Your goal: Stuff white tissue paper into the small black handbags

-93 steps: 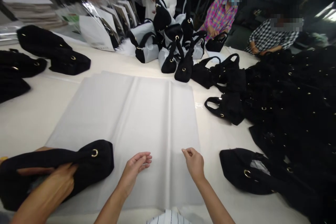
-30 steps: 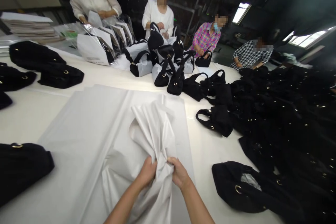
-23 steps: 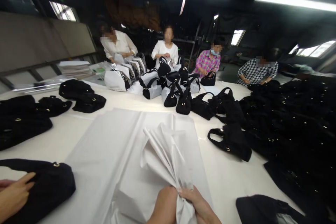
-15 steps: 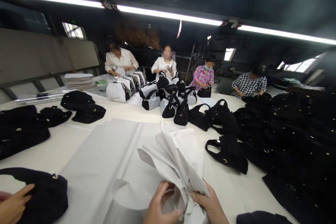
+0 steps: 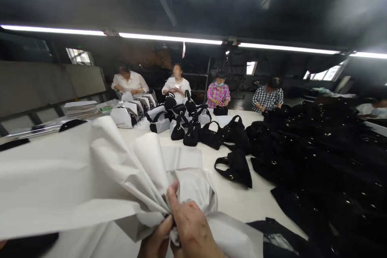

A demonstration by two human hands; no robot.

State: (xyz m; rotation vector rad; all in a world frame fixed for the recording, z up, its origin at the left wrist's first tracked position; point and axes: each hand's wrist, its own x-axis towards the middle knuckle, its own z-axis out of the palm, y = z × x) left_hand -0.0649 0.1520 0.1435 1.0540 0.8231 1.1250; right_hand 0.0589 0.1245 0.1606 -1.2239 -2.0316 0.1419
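Note:
Both my hands are at the bottom middle of the view, gathering a large sheet of white tissue paper (image 5: 99, 177). My right hand (image 5: 190, 225) is closed round the bunched paper, thumb up. My left hand (image 5: 155, 242) sits just under it, fingers pinched on the same bunch. The paper fans out up and to the left, lifted off the white table (image 5: 238, 201) and hiding most of the table's left side. A black handbag (image 5: 272, 242) lies right of my hands.
A big heap of black handbags (image 5: 326, 153) fills the right side. One loose bag (image 5: 234, 167) lies mid-table. Stuffed bags (image 5: 181, 123) stand in a cluster at the far end, where several people sit working. Flat paper stacks (image 5: 80, 109) lie far left.
The flat sheet has been gathered between my hands and lifted up close to the camera. The view has tilted up toward the ceiling lights. The co-worker's hand and bag at left are now hidden.

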